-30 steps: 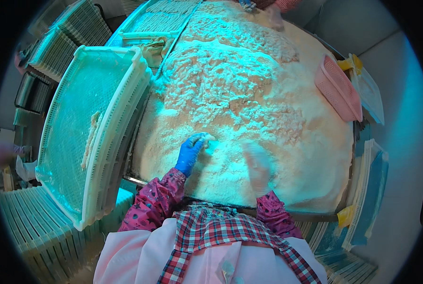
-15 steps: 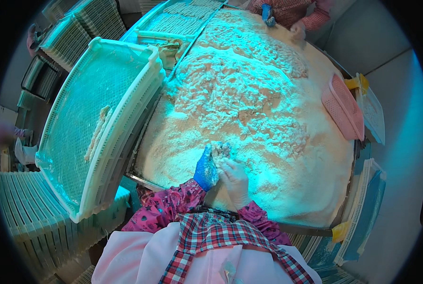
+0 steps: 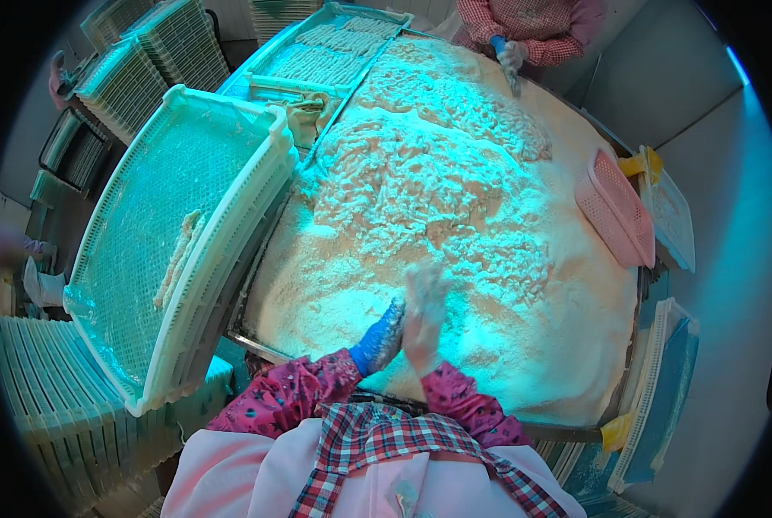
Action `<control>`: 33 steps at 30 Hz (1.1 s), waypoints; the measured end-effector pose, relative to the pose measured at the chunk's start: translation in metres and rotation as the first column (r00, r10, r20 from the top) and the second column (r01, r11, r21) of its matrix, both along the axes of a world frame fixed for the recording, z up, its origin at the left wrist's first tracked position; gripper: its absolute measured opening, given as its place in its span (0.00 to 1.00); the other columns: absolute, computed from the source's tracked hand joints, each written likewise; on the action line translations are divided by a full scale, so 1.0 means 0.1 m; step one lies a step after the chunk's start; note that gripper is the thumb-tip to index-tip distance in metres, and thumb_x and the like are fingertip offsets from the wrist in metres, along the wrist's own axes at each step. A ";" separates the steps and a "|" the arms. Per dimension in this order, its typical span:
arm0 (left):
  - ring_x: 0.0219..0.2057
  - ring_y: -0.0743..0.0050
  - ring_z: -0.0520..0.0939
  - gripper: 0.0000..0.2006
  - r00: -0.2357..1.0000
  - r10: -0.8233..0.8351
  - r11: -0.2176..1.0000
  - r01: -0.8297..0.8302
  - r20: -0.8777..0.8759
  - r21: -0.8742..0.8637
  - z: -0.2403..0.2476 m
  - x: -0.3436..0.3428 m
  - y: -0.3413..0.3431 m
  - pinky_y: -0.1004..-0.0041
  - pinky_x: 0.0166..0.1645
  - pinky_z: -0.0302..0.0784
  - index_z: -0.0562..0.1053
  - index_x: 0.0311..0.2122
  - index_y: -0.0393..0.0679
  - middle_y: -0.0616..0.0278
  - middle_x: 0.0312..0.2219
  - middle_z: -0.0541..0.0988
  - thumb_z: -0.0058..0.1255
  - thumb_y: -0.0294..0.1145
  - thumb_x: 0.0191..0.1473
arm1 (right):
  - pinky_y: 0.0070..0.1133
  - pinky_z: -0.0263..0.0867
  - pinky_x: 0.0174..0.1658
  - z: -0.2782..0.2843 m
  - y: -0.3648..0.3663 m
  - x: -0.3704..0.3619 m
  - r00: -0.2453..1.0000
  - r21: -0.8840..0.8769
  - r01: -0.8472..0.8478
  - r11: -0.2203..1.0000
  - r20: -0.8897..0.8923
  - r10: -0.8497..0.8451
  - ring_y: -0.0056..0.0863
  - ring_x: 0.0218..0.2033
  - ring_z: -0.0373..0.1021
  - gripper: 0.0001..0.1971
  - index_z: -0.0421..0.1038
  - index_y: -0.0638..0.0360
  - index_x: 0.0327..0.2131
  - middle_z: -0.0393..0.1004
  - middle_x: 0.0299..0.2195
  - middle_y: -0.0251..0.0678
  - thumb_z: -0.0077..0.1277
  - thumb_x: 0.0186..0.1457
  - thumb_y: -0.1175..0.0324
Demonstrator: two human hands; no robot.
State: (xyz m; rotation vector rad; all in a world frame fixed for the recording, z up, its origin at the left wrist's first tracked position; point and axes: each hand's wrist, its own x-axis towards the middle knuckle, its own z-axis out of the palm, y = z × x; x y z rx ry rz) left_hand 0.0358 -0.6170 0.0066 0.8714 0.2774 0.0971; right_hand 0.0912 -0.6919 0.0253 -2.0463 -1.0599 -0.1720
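My left hand (image 3: 380,340), in a floury blue glove, and my right hand (image 3: 424,318), in a whitish glove, press together palm to palm over the near part of the work table. Their fingers are closed up and point away from me. Whatever lies between the palms is hidden. Under and beyond them spreads a thick bed of white flour-like powder (image 3: 317,293), with a heap of floury, lumpy pieces (image 3: 412,164) in it. Two pale, floured strips (image 3: 179,259) lie side by side on a mesh tray (image 3: 131,250) at my left.
Stacked trays (image 3: 101,414) stand low at left, more (image 3: 118,91) behind. Far left, a tray of strips (image 3: 338,47) borders the table. A pink basket (image 3: 615,207) rests on the right edge, above a leaning tray (image 3: 662,388). Across the table, a co-worker's gloved hands (image 3: 511,59) meet.
My hands have straightened from a cupped grip on a floury lump to palm against palm, the right reaching farther forward. The lump no longer shows. The co-worker's hands have come together.
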 end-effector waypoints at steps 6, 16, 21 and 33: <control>0.51 0.62 0.67 0.28 0.971 0.041 0.966 -0.099 0.236 0.239 -0.17 0.06 0.08 0.60 0.48 0.65 0.55 0.58 0.47 0.51 0.55 0.60 0.31 0.54 0.58 | 0.34 0.38 0.62 0.24 0.00 -0.09 0.986 0.272 -0.136 0.953 -0.051 0.156 0.43 0.62 0.43 0.30 0.51 0.59 0.59 0.48 0.60 0.46 0.21 0.61 0.49; 0.37 0.62 0.77 0.21 0.936 0.025 0.628 0.259 -0.352 0.734 -0.29 -0.29 0.64 0.62 0.38 0.71 0.69 0.46 0.43 0.55 0.36 0.76 0.38 0.49 0.58 | 0.32 0.40 0.61 0.12 -0.28 0.18 0.950 0.251 0.217 0.943 -0.276 -0.145 0.44 0.61 0.46 0.26 0.53 0.66 0.57 0.55 0.57 0.48 0.26 0.62 0.57; 0.62 0.64 0.50 0.34 0.499 0.715 0.663 -0.706 0.490 -0.248 -0.06 0.22 -0.53 0.61 0.63 0.44 0.38 0.63 0.49 0.57 0.63 0.43 0.30 0.53 0.59 | 0.38 0.36 0.62 0.07 0.12 -0.20 0.961 -0.001 -0.271 0.963 -0.053 0.270 0.45 0.62 0.44 0.29 0.52 0.62 0.58 0.51 0.59 0.45 0.19 0.62 0.52; 0.39 0.68 0.72 0.24 0.872 0.190 0.727 -0.434 -0.451 -0.532 -1.56 -0.28 0.31 0.72 0.43 0.69 0.57 0.56 0.41 0.57 0.42 0.70 0.35 0.46 0.60 | 0.32 0.54 0.55 0.17 0.68 0.37 0.905 0.014 -0.392 0.920 -0.174 0.388 0.48 0.54 0.56 0.29 0.57 0.61 0.54 0.60 0.52 0.49 0.51 0.49 0.62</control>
